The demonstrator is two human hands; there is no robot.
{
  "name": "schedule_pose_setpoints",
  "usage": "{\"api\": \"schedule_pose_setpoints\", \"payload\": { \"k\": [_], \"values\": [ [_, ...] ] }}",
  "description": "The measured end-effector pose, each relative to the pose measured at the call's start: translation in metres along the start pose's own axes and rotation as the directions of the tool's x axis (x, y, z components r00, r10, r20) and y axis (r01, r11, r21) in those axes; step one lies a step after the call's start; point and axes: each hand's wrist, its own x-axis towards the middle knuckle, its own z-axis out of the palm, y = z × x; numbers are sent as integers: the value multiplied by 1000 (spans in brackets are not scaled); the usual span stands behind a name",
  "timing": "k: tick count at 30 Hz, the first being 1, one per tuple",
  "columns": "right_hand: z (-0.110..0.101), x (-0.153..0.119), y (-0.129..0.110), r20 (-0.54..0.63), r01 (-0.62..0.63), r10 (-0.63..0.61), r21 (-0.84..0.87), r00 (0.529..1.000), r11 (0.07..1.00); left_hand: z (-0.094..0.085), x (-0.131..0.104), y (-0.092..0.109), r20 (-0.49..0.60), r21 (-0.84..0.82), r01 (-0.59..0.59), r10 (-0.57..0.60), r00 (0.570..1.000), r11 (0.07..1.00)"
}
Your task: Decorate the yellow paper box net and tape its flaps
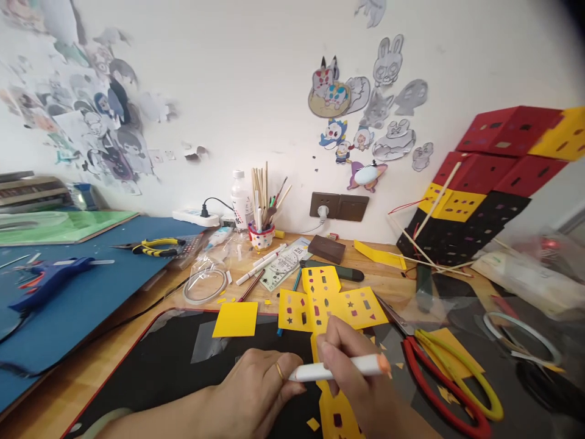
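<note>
My right hand (345,360) is closed around a white marker (363,366) with an orange end, which lies nearly level and points left. My left hand (262,387), wearing a ring, has its fingers pinched at the marker's left tip. Both hands are over a black mat (173,347). Beneath and beyond the right hand lies a yellow cross-shaped paper cutout (297,305) carrying small dark and coloured shapes; the hand hides part of it. A plain yellow square (235,319) rests beyond my left hand.
Open scissors (445,372) with red and yellow handles lie at right, among yellow scraps. Stacked red, yellow and black boxes (498,177) stand at back right. A pen cup (262,236) and bottle (241,201) are near the wall. Pliers (158,246) and a blue glue gun (55,280) lie left.
</note>
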Motion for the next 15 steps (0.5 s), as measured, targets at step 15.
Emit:
{"api": "schedule_pose_setpoints", "payload": {
  "k": [15],
  "values": [
    [-148,31,10,-247,-214,68,-634,967,743,-39,13,-99,-148,644,525,-582,799,557]
  ]
}}
